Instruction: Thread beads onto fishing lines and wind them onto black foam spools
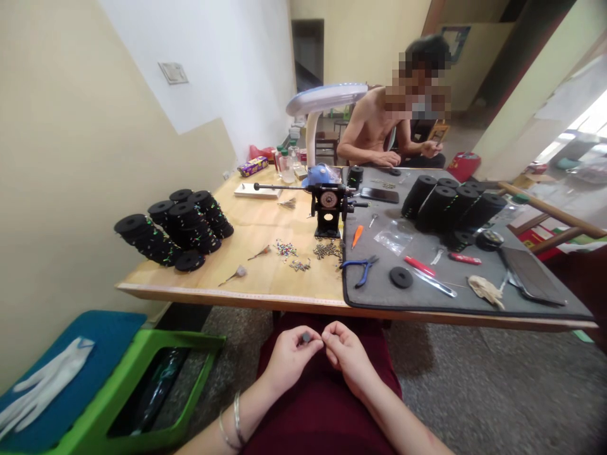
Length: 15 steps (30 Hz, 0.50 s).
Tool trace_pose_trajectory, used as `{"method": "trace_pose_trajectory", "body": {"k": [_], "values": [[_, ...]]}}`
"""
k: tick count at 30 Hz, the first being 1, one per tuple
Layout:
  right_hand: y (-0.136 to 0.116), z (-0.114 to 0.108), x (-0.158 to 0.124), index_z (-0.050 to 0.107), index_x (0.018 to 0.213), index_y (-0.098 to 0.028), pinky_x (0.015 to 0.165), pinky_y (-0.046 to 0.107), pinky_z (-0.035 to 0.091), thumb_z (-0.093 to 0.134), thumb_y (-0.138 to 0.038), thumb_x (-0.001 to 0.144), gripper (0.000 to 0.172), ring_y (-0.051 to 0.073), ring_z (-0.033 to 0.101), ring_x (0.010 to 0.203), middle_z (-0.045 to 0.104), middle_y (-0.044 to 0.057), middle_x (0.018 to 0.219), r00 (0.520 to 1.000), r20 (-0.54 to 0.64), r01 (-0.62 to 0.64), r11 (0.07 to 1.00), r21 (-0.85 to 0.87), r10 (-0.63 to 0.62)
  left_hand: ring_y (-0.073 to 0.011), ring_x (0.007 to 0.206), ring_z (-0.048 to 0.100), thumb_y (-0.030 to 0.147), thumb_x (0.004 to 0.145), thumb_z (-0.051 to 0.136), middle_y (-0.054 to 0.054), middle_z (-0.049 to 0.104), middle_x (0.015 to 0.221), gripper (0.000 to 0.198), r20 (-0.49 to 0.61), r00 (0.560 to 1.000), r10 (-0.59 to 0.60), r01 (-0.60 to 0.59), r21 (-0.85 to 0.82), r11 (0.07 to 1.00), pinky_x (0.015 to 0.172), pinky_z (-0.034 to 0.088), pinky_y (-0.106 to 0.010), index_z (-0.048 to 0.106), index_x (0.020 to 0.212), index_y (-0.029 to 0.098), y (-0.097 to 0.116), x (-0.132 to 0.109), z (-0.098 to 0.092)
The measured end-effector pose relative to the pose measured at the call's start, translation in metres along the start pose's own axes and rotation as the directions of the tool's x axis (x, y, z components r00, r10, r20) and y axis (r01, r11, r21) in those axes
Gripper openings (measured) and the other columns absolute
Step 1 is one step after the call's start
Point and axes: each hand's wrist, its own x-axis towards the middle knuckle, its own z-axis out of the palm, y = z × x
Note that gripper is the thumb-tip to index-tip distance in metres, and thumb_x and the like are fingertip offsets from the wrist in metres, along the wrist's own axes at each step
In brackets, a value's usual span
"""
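Above my lap, in front of the table's near edge, my left hand (290, 355) is closed around a small dark grey round-ended piece (306, 338), whose exact kind does not show. My right hand (347, 352) is pinched shut beside it, the fingertips of both hands almost meeting. Whatever lies between the right fingers is too small or hidden to make out. On the table beyond my hands are a heap of multicoloured beads (286, 249), a heap of small metal fittings (327, 249), and a black hand-cranked winding machine (328, 212).
Stacked black foam spools stand at the left (180, 221) and right (446, 203). Blue-handled pliers (364, 270), an orange tool (357, 236) and a black foam disc (401, 277) lie on the grey mat (379, 297). A lamp (327, 96) overhangs the table. Another person (374, 126) sits opposite.
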Motion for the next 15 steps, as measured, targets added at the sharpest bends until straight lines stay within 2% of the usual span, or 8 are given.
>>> {"method": "trace_pose_trajectory", "body": {"k": [3,6,15], "values": [[-0.0045,0.0002,-0.0018,0.049,0.074,-0.019,0.039,0.019,0.013,0.068,-0.049,0.069,0.036,0.004,0.021,0.037,0.033,-0.013,0.041,0.999,0.035,-0.013,0.999,-0.049,0.015,-0.0152,0.065,0.053,0.036,0.08,0.058,-0.002,0.063,0.069,0.022,-0.02,1.0,0.008,-0.01,-0.098,0.995,0.063,0.041,-0.024,0.066,0.076,0.016,0.0017,0.0013,-0.0038],[-0.0077,0.0026,-0.0044,0.051,0.069,-0.018,0.04,0.02,0.015,0.069,-0.043,0.067,0.031,0.004,0.024,0.039,0.035,-0.012,0.044,0.994,0.089,-0.043,0.987,-0.156,0.058,-0.0144,0.062,0.053,0.038,0.081,0.055,-0.001,0.062,0.069,0.023,-0.046,0.999,-0.013,0.006,-0.153,0.988,0.059,0.041,-0.023,0.064,0.081,0.016,0.0032,0.0025,-0.0064],[-0.0074,0.0071,-0.0078,0.043,0.06,-0.021,0.037,0.018,0.018,0.048,-0.021,0.062,0.006,0.004,0.028,0.032,0.036,-0.013,0.035,0.999,0.045,0.015,0.979,-0.204,-0.006,-0.0135,0.053,0.05,0.037,0.082,0.053,0.001,0.057,0.059,0.024,-0.14,0.99,0.014,-0.027,-0.094,0.995,0.05,0.036,-0.022,0.065,0.084,0.017,-0.0002,0.0035,-0.0053]]}}
